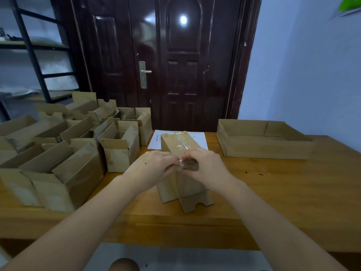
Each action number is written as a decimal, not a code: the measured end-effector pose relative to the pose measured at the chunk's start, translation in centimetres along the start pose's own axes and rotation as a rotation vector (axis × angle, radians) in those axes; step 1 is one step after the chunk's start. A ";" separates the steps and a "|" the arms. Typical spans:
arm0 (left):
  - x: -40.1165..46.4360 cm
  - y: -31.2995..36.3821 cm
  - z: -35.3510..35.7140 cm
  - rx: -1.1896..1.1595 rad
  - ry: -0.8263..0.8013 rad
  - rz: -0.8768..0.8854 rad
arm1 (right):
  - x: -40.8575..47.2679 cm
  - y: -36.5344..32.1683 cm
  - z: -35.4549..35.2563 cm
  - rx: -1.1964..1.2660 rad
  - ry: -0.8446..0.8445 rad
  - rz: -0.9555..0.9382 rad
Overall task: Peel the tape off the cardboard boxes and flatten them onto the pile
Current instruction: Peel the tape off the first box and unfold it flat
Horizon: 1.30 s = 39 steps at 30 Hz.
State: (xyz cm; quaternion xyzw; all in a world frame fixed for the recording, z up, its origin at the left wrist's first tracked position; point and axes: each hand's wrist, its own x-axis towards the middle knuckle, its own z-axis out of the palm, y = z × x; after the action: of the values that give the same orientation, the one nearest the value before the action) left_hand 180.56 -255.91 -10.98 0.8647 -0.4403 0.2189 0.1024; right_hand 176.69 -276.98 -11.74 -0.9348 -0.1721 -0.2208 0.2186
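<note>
A small cardboard box (175, 141) stands in the middle of the wooden table (273, 182), its bottom flaps splayed toward me. Clear tape (182, 142) runs along its top seam and down the near face. My left hand (154, 167) and my right hand (205, 165) meet at the near top edge of the box. The fingertips of both pinch the crumpled end of the tape there. The near face of the box is partly hidden behind my hands.
Several open cardboard boxes (64, 153) crowd the left side of the table. A shallow cardboard tray (261, 147) sits at the back right. A white sheet of paper (199, 138) lies under the box. A dark door (175, 61) stands behind the table.
</note>
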 end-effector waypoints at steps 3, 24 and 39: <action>-0.3 -0.3 0.4 0.025 0.036 0.032 | 0.1 -0.2 -0.1 -0.028 -0.024 0.011; -0.9 0.0 1.4 -0.070 0.112 -0.080 | 1.0 -0.4 -3.0 0.166 -0.325 0.091; -0.3 1.4 1.4 0.009 0.060 -0.202 | 1.0 -1.3 -1.0 -0.144 -0.123 0.051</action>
State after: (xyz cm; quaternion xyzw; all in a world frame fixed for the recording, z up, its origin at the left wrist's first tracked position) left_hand 179.63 -257.02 -12.40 0.8982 -0.3468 0.2352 0.1330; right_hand 176.65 -276.12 -9.99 -0.9640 -0.1450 -0.1689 0.1456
